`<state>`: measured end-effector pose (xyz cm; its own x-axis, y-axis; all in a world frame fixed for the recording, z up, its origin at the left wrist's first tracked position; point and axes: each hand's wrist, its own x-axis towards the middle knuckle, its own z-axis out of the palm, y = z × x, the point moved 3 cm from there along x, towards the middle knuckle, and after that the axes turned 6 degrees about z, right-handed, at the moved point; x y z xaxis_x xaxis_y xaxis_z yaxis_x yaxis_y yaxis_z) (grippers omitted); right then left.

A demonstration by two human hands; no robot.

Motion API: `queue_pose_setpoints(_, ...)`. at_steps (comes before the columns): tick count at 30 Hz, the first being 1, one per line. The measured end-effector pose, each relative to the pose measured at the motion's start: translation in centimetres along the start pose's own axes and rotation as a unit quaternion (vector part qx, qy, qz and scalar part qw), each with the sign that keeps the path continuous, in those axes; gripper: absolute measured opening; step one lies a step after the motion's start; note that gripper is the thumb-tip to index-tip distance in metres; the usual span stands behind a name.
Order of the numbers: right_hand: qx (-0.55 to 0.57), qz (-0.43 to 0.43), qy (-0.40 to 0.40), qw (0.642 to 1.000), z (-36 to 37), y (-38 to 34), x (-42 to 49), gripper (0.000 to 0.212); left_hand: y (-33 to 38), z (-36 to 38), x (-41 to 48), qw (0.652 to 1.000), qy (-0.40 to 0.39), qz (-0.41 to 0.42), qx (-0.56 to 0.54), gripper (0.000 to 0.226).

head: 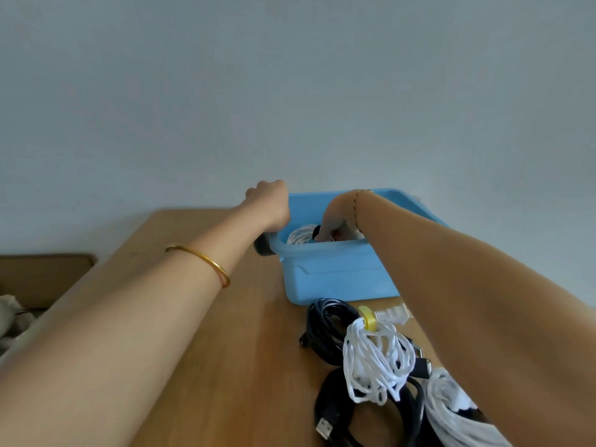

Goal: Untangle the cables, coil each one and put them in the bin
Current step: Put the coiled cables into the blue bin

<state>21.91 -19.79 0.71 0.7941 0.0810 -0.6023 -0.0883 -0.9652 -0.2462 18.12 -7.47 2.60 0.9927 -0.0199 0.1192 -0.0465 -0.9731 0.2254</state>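
Blue bin (338,275) at the worktop's (242,317) far edge, white coil (298,235) inside.
I see the left hand (269,203) gripping its left rim, the right hand (335,217) inside pinching a dark cable end (317,234); other cables (371,359) lie near-right.

Wooden table (225,366): blue bin (335,279), black cables (325,327), white cables (374,359)

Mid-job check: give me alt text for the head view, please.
The right hand reaches into the blue bin, fingers curled on a white coil inside, while the left hand sits at the bin's left rim. On the wooden table before the bin lie black cables and white bundles, one with a yellow tie.
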Motion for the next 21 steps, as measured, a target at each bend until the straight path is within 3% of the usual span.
queue_pose_setpoints(2, -0.033, 0.043, -0.004, 0.999, 0.2, -0.2, -0.4, 0.026, -0.1, 0.1, -0.1, 1.0, 0.003, 0.007, -0.002, 0.045)
queue_pose_setpoints(5, -0.093, 0.031, 0.013, 0.995, 0.3, -0.5, -0.5, 0.035, -0.2, 0.1, -0.2, 1.0, 0.005, 0.011, -0.006, 0.044)
queue_pose_setpoints(10, -0.154, 0.013, 0.111, 0.982, 0.3, -0.2, -1.2, 0.02, 0.0, 0.0, -0.8, 1.0, 0.026, 0.01, -0.012, 0.04)
queue_pose_setpoints(12, -0.119, 0.0, 0.115, 0.986, 0.3, 0.2, -2.4, 0.027, 0.5, -0.3, -1.4, 0.998, 0.056, 0.026, -0.02, 0.036)
queue_pose_setpoints(16, 0.036, -0.056, 0.163, 0.984, -0.6, 1.2, -5.1, 0.03, 3.3, -1.6, -3.8, 0.978, 0.115, 0.141, -0.098, 0.019)
queue_pose_setpoints(19, 0.123, -0.097, 0.244, 0.957, -1.1, 3.5, -8.1, 0.03, 5.6, -1.2, -6.4, 0.975, 0.02, 0.161, -0.152, 0.017)
queue_pose_setpoints(21, 0.104, -0.102, 0.255, 0.956, -0.4, 5.2, -10.2, 0.03, 6.7, -0.3, -7.8, 0.972, -0.09, 0.148, -0.16, 0.015)
